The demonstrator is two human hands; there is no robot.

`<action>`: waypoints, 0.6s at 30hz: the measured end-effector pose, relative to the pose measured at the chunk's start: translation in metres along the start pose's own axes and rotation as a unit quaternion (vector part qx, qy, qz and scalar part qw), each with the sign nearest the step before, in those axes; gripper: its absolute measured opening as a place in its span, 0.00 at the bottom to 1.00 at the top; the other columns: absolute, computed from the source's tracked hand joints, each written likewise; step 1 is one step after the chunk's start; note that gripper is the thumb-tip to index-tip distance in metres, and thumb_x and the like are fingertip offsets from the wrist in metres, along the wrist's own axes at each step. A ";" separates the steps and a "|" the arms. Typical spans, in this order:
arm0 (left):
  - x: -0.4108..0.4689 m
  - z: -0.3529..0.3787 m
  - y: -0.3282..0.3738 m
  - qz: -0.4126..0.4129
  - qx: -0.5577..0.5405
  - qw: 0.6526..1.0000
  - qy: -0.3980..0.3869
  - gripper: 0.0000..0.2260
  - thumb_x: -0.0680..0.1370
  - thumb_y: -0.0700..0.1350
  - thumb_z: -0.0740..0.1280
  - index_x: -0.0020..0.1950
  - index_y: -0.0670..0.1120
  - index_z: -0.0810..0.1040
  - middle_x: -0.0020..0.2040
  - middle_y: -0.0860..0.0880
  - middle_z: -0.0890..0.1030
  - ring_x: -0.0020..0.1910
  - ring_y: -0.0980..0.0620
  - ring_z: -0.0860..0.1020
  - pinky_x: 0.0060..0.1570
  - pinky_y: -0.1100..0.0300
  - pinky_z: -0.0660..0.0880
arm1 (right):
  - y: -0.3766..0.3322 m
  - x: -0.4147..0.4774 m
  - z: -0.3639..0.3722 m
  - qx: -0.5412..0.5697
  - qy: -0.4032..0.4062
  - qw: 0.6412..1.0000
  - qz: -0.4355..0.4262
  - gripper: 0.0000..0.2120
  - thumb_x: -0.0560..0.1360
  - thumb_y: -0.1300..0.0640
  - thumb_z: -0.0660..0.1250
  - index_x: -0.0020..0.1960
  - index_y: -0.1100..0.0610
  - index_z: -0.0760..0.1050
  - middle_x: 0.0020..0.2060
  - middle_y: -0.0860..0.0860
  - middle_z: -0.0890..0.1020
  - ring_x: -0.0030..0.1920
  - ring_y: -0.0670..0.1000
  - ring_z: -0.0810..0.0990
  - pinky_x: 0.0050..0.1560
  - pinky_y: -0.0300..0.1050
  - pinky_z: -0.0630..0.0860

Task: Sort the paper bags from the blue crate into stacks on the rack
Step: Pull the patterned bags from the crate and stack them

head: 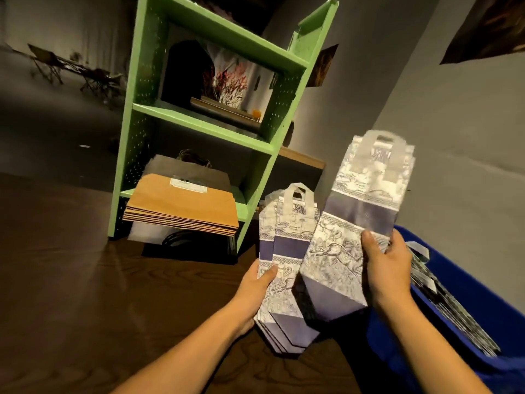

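Two bare forearms reach up from the bottom edge. The left hand (257, 282), at lower centre, is closed in a grip with thumb on top. The right hand (389, 263), right of centre, grips likewise.

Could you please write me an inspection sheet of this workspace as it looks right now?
Surface: dark wood-grain floor, bare in front of the rack.
Job's things: green rack holds a brown bag stack on its lowest shelf; blue crate at right has more bags inside.
Clutter: framed pictures on the middle shelf; dark items under the rack.
Grips: left hand holds a bundle of patterned bags; right hand grips a second patterned bag, raised.
Cables: nothing seen.
Surroundings: grey walls with posters; folding chairs far left.
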State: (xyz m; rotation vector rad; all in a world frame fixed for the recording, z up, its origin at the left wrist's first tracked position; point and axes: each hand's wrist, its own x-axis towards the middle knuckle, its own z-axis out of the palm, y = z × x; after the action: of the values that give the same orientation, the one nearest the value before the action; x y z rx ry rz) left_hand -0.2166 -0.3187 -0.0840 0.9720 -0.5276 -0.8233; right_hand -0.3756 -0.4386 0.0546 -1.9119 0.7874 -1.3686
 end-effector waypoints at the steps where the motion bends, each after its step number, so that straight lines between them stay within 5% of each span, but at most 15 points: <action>1: 0.000 0.000 0.001 0.001 0.001 1.000 -0.003 0.13 0.86 0.44 0.63 0.70 0.53 0.76 0.62 0.51 0.86 0.61 0.52 0.84 0.61 0.53 0.80 | 0.000 -0.004 -0.001 -0.014 -0.014 1.000 -0.008 0.08 0.80 0.58 0.68 0.59 0.54 0.77 0.51 0.49 0.83 0.51 0.49 0.82 0.49 0.48 0.77; 4: -0.002 0.002 0.004 -0.010 -0.001 1.000 -0.023 0.15 0.86 0.49 0.63 0.73 0.54 0.74 0.63 0.53 0.85 0.62 0.54 0.83 0.65 0.53 0.78 | 0.022 -0.028 0.010 -0.109 -0.096 0.989 0.008 0.09 0.80 0.57 0.67 0.59 0.50 0.77 0.51 0.45 0.83 0.49 0.44 0.81 0.47 0.46 0.76; 8: -0.007 0.007 0.000 -0.059 0.016 0.996 -0.067 0.22 0.83 0.60 0.63 0.70 0.48 0.77 0.63 0.45 0.85 0.64 0.45 0.83 0.70 0.43 0.75 | 0.058 -0.066 0.041 -0.119 -0.175 0.971 0.110 0.21 0.82 0.52 0.64 0.74 0.51 0.65 0.63 0.49 0.80 0.57 0.49 0.80 0.51 0.45 0.74; 11: -0.007 0.002 -0.008 -0.050 0.041 0.994 -0.088 0.16 0.82 0.46 0.69 0.68 0.41 0.79 0.60 0.42 0.86 0.61 0.42 0.84 0.66 0.45 0.78 | 0.053 -0.078 0.056 -0.138 -0.201 0.963 0.112 0.27 0.83 0.50 0.63 0.79 0.50 0.59 0.69 0.51 0.75 0.67 0.54 0.75 0.61 0.47 0.72; 15: -0.004 0.001 -0.012 -0.049 0.042 0.997 -0.036 0.15 0.79 0.35 0.71 0.65 0.43 0.81 0.56 0.45 0.88 0.57 0.44 0.86 0.62 0.47 0.80 | 0.011 -0.039 0.039 -0.202 -0.162 0.964 -0.059 0.28 0.82 0.49 0.64 0.79 0.52 0.61 0.72 0.48 0.68 0.72 0.47 0.67 0.72 0.44 0.64; 18: 0.000 0.003 -0.013 -0.077 0.065 0.995 -0.023 0.15 0.78 0.37 0.73 0.65 0.44 0.81 0.56 0.47 0.88 0.57 0.45 0.86 0.65 0.44 0.79 | -0.028 0.022 0.005 -0.189 -0.054 0.970 -0.143 0.15 0.82 0.54 0.63 0.68 0.50 0.75 0.61 0.47 0.79 0.61 0.45 0.76 0.61 0.43 0.72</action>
State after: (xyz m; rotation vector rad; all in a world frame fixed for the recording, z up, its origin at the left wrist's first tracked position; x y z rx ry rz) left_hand -0.2232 -0.3242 -0.0941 1.1255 -0.5560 -0.9601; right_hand -0.3621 -0.4383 0.0878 -2.4563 0.7831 -1.3358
